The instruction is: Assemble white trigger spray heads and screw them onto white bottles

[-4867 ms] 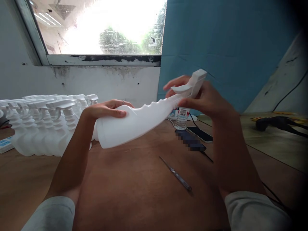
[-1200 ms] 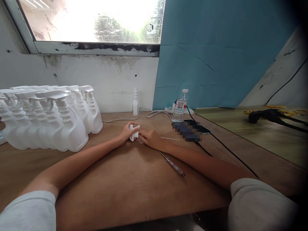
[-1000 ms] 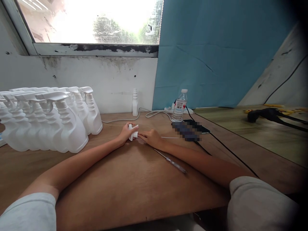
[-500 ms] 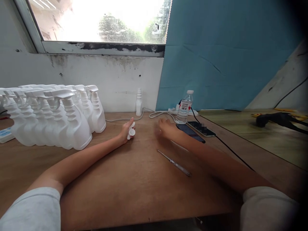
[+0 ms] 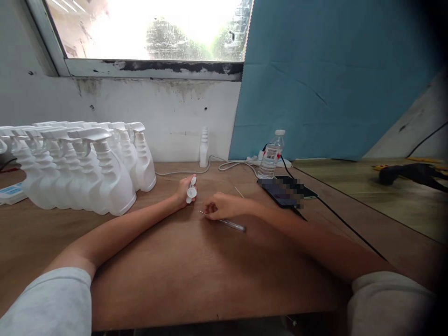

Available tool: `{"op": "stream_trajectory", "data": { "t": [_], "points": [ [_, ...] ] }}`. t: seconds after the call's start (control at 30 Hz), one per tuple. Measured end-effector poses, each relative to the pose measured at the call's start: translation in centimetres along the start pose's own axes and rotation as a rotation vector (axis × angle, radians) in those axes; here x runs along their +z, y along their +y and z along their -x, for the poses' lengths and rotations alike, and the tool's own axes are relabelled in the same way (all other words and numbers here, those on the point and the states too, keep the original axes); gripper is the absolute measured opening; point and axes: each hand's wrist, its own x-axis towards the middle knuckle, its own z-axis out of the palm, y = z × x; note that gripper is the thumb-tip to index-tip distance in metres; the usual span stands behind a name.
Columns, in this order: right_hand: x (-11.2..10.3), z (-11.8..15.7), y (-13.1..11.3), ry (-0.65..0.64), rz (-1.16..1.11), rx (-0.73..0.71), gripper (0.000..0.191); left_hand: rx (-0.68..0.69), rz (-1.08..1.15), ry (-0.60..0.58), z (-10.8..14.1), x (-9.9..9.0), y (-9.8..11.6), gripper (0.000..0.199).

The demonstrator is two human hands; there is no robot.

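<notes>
My left hand (image 5: 182, 192) is closed around a white trigger spray head (image 5: 192, 192), its round end facing me, just above the table. To its right, my right hand (image 5: 217, 206) is curled over a thin screwdriver (image 5: 233, 226) with a clear handle. The screwdriver's tip shows left of the fingers and its handle sticks out to the right below the hand. Where the fingers meet the shaft is partly hidden. Behind my right wrist lies a thin pale stick (image 5: 239, 191), partly covered by the forearm.
Rows of white spray bottles (image 5: 117, 186) stand at the left, by a white device (image 5: 13, 193). One white bottle without a spray head (image 5: 203, 149) stands at the wall. A water bottle (image 5: 269, 158), two phones (image 5: 276, 191) and cables (image 5: 343, 224) are at the right.
My right hand has moved left and toward me, and the screwdriver has shifted left with it. My left hand stays put; the spray head has turned slightly.
</notes>
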Motion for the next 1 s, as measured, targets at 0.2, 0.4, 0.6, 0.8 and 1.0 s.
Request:
{"op": "stream_trajectory", "data": {
  "t": [0.2, 0.4, 0.6, 0.8, 1.0],
  "points": [
    [2.4, -2.0, 2.9, 0.296, -0.464, -0.153, 0.028, 0.106, -0.085, 0.113, -0.2, 0.0, -0.4, 0.023],
    [1.8, -1.8, 3.8, 0.361, -0.876, -0.286, 0.030, 0.168, -0.116, 0.199, -0.2, 0.1, -0.5, 0.021],
    [1.4, -2.2, 4.7, 0.412, -0.988, -0.286, 0.031, 0.172, -0.139, 0.225, -0.1, 0.3, -0.4, 0.020],
    [2.2, -1.5, 3.7, 0.406, -0.858, -0.330, 0.027, 0.189, -0.162, 0.219, 0.0, 0.3, -0.5, 0.019],
    [2.5, -1.2, 3.1, 0.459, -0.607, -0.355, 0.014, 0.212, -0.209, 0.206, -0.1, 0.3, -0.8, 0.021]
  ]
}}
